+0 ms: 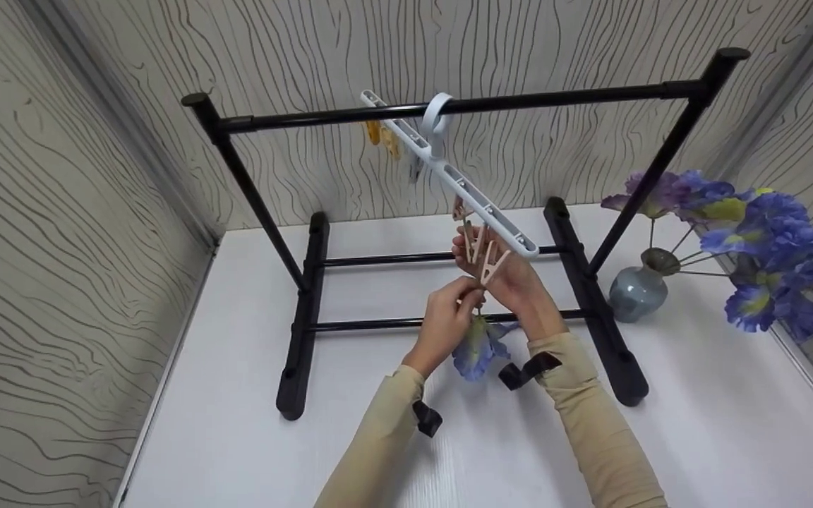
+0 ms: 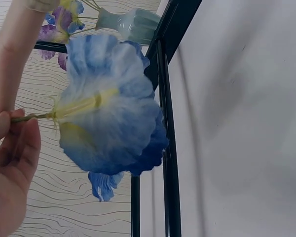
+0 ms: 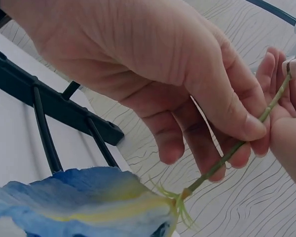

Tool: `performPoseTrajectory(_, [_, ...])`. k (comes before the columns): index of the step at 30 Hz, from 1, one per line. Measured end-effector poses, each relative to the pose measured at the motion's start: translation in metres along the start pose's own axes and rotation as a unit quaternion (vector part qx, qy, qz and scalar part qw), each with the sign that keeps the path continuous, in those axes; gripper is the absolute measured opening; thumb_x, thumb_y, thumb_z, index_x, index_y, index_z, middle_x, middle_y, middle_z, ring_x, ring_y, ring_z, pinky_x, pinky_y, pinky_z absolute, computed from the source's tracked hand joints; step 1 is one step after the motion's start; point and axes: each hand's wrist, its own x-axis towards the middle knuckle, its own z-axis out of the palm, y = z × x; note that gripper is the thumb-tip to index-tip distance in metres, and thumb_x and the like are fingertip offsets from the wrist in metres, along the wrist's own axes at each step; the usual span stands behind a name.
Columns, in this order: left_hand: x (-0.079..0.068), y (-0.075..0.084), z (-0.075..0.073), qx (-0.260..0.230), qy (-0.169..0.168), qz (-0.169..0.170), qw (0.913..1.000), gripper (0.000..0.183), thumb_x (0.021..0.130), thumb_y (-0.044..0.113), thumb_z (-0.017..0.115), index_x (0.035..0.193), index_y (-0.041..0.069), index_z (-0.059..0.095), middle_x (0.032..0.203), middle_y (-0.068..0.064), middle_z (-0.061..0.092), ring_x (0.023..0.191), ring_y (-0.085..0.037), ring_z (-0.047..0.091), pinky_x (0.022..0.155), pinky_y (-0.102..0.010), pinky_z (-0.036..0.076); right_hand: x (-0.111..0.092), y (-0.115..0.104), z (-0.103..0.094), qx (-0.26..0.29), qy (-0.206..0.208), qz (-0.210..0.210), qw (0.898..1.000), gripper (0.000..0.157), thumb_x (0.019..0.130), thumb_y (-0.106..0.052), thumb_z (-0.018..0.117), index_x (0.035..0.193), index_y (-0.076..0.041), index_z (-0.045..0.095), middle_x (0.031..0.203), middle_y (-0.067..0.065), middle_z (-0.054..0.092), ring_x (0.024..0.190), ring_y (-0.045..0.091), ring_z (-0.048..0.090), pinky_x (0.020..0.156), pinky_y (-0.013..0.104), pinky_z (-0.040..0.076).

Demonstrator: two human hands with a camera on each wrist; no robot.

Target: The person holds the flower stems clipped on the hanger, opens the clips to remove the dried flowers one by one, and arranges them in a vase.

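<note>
My left hand (image 1: 442, 321) pinches the green stem (image 3: 227, 157) of a blue artificial flower (image 1: 473, 349) between thumb and fingertips. The bloom (image 2: 113, 108) hangs below, blue with a yellow streak. At the stem's upper end is a pale pink clothespin (image 1: 496, 267), its tip touching or around the stem; I cannot tell which. My right hand (image 1: 516, 279) is just behind the hanging clothespins, palm showing and fingers loosely extended, with no visible grip on them. The clothespins hang from a light-blue clip hanger (image 1: 473, 194), hooked over the rack's top bar.
A black rack (image 1: 555, 100) stands on the white table (image 1: 237, 353), with two low crossbars under the hands. To the right is a grey-blue vase (image 1: 638, 293) holding blue and purple flowers (image 1: 777, 226). Yellow clothespins (image 1: 372, 132) hang at the hanger's far end. Patterned walls enclose the table.
</note>
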Motion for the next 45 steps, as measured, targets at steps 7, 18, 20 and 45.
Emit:
performPoseTrajectory(7, [-0.003,-0.002,0.004,0.005,0.014,0.0,0.9999,0.01,0.103,0.002,0.06,0.098,0.001,0.069,0.086,-0.006,0.07,0.078,-0.01,0.066,0.068,-0.022,0.053,0.005,-0.003,0.001,0.039,-0.069,0.017,0.997,0.032,0.1,-0.023,0.071,0.118,0.003,0.066,0.103,0.012,0.069,0.092,0.019,0.069,0.082,0.024,0.057])
performPoseTrajectory(18, [-0.013,-0.003,0.005,-0.006,-0.012,-0.007,0.9999,0.012,0.105,0.002,0.058,0.103,-0.001,0.069,0.091,-0.01,0.071,0.081,-0.013,0.068,0.07,-0.022,0.055,0.005,-0.009,0.008,0.023,-0.068,0.011,0.997,0.021,0.096,-0.016,0.075,0.106,0.0,0.066,0.095,0.008,0.068,0.082,0.015,0.067,0.078,0.025,0.056])
performPoseTrajectory(20, [-0.016,-0.003,0.005,-0.006,-0.008,-0.009,0.9999,0.011,0.105,0.001,0.058,0.103,0.0,0.069,0.091,-0.009,0.071,0.081,-0.012,0.067,0.071,-0.022,0.055,0.004,-0.011,0.008,0.028,-0.083,0.001,0.996,0.019,0.098,-0.014,0.073,0.107,0.001,0.066,0.096,0.009,0.069,0.082,0.016,0.068,0.079,0.026,0.056])
performPoseTrajectory(45, [-0.039,-0.015,-0.019,0.041,-0.008,-0.007,0.9991,0.013,0.106,0.011,0.06,0.108,0.004,0.071,0.094,-0.003,0.071,0.081,-0.009,0.066,0.071,-0.023,0.056,-0.012,-0.017,-0.013,0.026,0.107,-0.072,0.991,0.029,0.101,-0.03,0.07,0.116,-0.006,0.069,0.116,0.014,0.069,0.103,0.024,0.067,0.089,0.031,0.052])
